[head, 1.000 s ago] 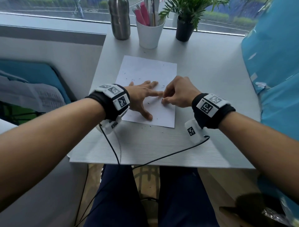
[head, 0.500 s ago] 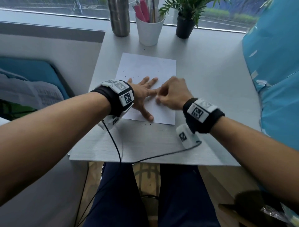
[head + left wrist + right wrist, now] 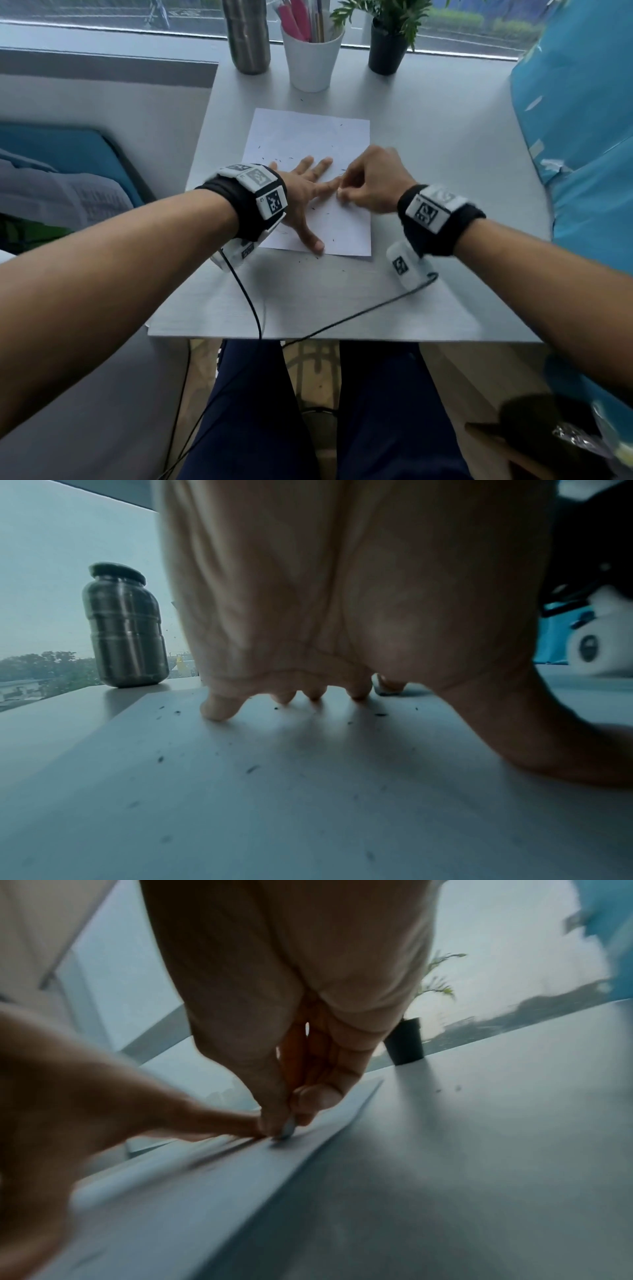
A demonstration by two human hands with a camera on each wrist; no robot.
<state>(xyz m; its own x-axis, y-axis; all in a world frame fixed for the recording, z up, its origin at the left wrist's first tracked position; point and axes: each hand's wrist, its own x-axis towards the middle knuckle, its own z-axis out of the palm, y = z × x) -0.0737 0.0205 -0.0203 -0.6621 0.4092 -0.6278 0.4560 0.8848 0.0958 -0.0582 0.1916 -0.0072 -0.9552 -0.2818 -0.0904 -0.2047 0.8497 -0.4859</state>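
Hands both on the sheet of paper (image 3: 308, 137) at the centre of the frame: left hand (image 3: 301, 195) laid flat, fingers straight and spread, pinning the sheet to the tabletop (image 3: 445, 178); right hand (image 3: 373, 185) curled, thumb and forefinger pinching a small pale block (image 3: 287, 1130), most likely an eraser, tip down on the paper just beside the left forefinger.

Judging by the dark crumbs (image 3: 251, 769) strewn over the whole sheet and past its lower edge onto the tabletop, well into the rubbing-out: upper half of the sheet blank apart from specks. Not finished, seemingly: blurred dark streak right beside the block in the right wrist view, possibly a line yet to clear, and crumbs yet to be swept off.

For make and feel, biggest first:
- tabletop: broad, pale grey, matt, fine straight grain, square-edged
- sheet: thin white rectangle, flat, uncreased, prone to slide unless pinned
- steel bottle (image 3: 248, 37), upper middle of the frame: brushed metal, ribbed cylinder, dark cap
- white cup (image 3: 311, 65), just right of it: smooth, tapered, stuffed with pens
- black pot (image 3: 387, 54), further right: small, matt, with a leafy green plant
- block: tiny, soft-looking, mostly hidden by the fingertips
- crumbs: thin dark slivers, likely light enough to scatter at a breath
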